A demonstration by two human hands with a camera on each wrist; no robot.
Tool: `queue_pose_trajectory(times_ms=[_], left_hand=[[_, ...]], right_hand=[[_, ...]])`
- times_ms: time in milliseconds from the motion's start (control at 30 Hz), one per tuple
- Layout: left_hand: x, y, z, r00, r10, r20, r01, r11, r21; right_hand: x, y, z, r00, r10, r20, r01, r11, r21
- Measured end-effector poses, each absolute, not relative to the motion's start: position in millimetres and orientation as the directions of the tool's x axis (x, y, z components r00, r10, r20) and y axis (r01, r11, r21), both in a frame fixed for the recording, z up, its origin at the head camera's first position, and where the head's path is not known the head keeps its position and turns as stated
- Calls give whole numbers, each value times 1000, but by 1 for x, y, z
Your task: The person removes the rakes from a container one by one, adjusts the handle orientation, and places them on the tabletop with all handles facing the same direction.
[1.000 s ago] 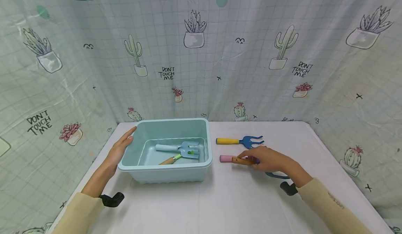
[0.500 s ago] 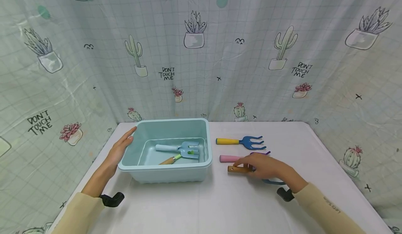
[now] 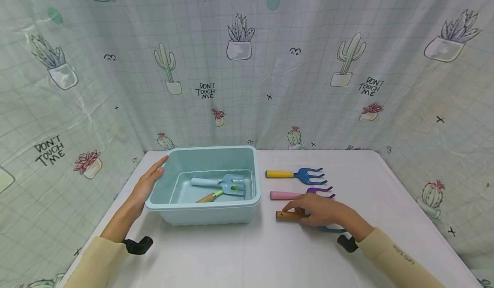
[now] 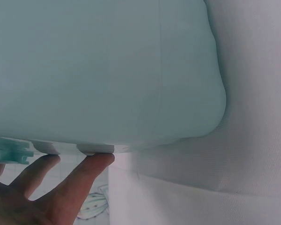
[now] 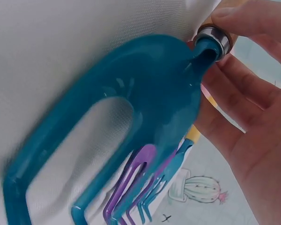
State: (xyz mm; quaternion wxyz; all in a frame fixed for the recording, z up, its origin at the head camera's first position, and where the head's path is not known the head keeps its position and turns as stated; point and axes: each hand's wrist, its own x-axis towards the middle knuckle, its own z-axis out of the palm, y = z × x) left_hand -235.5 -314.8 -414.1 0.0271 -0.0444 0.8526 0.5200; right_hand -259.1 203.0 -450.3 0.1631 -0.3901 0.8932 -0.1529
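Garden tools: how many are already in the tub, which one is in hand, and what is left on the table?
Two tools already lie in the light blue tub, which the left hand touches at its side. The right hand grips the wooden-handled teal fork, low at the table. The yellow-handled rake and the pink-handled rake remain outside.

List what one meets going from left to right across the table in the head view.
Left hand → light blue plastic tub → wooden-handled teal fork tool → right hand.
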Motion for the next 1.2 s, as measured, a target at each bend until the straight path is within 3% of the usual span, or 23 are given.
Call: queue_pose_trajectory(times_ms=[700, 1200], left_hand=[[-237, -315, -412, -993, -52, -111, -122, 451, 884], [-236, -315, -413, -992, -56, -110, -123, 450, 885]], right_hand=[[-250, 192, -453, -644, -744, -175, -669, 660, -343], [-251, 189, -450, -643, -738, -205, -648, 667, -366]])
